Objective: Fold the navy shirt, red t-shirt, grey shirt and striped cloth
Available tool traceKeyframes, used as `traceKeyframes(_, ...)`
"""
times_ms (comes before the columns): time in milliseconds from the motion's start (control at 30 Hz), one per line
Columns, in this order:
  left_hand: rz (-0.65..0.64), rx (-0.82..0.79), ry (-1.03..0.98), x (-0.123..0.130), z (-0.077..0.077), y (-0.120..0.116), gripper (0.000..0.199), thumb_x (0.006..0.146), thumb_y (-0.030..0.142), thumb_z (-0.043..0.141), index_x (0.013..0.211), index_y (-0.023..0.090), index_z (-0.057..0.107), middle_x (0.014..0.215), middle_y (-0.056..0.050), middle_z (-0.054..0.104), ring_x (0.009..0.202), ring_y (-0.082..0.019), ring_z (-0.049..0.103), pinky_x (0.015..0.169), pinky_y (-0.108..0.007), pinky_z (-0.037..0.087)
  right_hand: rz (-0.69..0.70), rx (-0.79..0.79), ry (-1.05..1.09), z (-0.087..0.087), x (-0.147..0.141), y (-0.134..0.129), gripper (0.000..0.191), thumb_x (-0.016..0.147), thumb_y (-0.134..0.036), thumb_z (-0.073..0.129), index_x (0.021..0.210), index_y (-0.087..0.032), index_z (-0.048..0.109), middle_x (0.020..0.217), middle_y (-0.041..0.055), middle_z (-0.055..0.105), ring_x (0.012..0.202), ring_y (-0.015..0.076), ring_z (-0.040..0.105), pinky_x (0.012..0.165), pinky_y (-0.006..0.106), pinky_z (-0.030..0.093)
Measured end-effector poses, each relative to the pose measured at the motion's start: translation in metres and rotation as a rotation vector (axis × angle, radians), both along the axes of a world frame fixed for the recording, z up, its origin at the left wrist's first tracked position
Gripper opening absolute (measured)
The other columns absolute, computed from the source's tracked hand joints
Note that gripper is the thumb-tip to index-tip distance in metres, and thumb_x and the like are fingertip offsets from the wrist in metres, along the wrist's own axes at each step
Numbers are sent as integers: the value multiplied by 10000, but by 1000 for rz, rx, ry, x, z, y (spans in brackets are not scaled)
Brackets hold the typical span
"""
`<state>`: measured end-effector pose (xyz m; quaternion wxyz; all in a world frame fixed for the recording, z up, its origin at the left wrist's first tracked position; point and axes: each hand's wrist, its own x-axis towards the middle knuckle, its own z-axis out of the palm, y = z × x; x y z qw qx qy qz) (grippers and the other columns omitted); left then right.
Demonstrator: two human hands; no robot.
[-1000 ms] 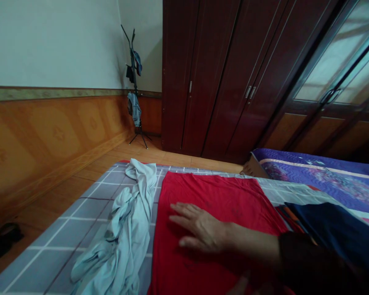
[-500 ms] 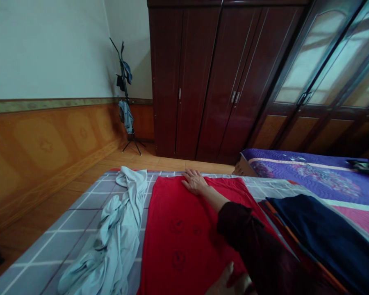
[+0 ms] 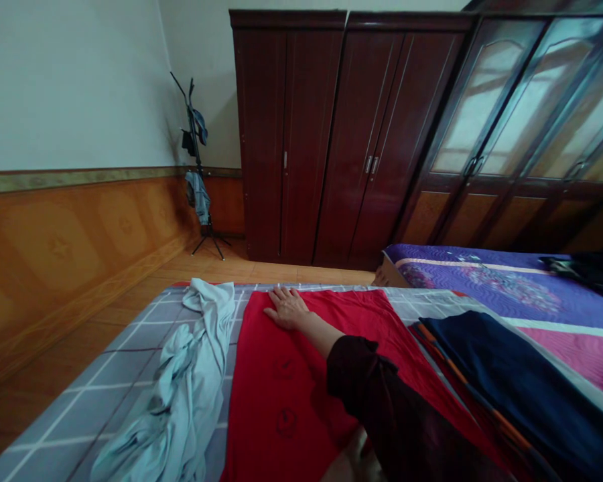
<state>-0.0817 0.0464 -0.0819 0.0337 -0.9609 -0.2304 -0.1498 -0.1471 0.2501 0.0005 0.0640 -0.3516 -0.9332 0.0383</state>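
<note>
A red garment (image 3: 261, 375) with small dark printed emblems lies spread on the checked bed cover. Near its far left edge my right hand (image 3: 287, 309) rests palm down, fingers stretched out flat on the fabric. The dark sleeve of that arm crosses over the garment from the lower right. My left hand (image 3: 349, 462) is low in the picture at the near part of the red fabric, partly under the right sleeve. Its fingers are hidden and blurred.
Left of the garment a crumpled pale blue-grey cloth (image 3: 185, 381) lies on the checked bed cover (image 3: 95, 381). At right is a stack of folded dark blue clothes (image 3: 502, 375). Beyond stand a purple-covered bed (image 3: 462, 268), a wardrobe (image 3: 311, 147) and a coat rack (image 3: 195, 147).
My right hand has slid left across the far part of the red garment, toward its left corner. My left hand is now more covered by the sleeve. The view has shifted slightly.
</note>
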Motion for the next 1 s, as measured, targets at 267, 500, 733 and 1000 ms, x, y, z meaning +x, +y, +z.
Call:
traceKeyframes(267,15,173,-131,1,-5,-4,345,984,399,340,1291,311,470,1341,11,550,1126,-253,583,890,-447,493,199,-84,4,1,84,-79,680,918,-622,292,1447,-196,327,1537,129,228,1399,286,214,1124,458,186)
traceKeyframes(500,20,398,-234,1,-23,-1,351,986,402,324,1284,299,480,1349,34,541,1066,-232,616,871,-423,500,-236,-36,-52,6,148,-3,597,944,-527,312,1427,-182,369,1495,138,326,1379,299,256,1098,506,194)
traceKeyframes(733,23,293,-138,4,-22,-1,346,991,401,318,1295,324,465,1279,26,597,1064,-228,615,891,-419,481,-221,40,1,1,115,-7,612,929,-528,352,1434,-183,345,1515,130,287,1383,292,238,1108,495,163)
traceKeyframes(1000,9,311,-156,-4,-12,-2,341,998,400,304,1291,307,451,1305,30,576,1079,-223,607,882,-406,480,-259,44,-19,4,121,4,635,944,-520,311,1420,-103,359,1498,206,280,1376,340,240,1086,537,192)
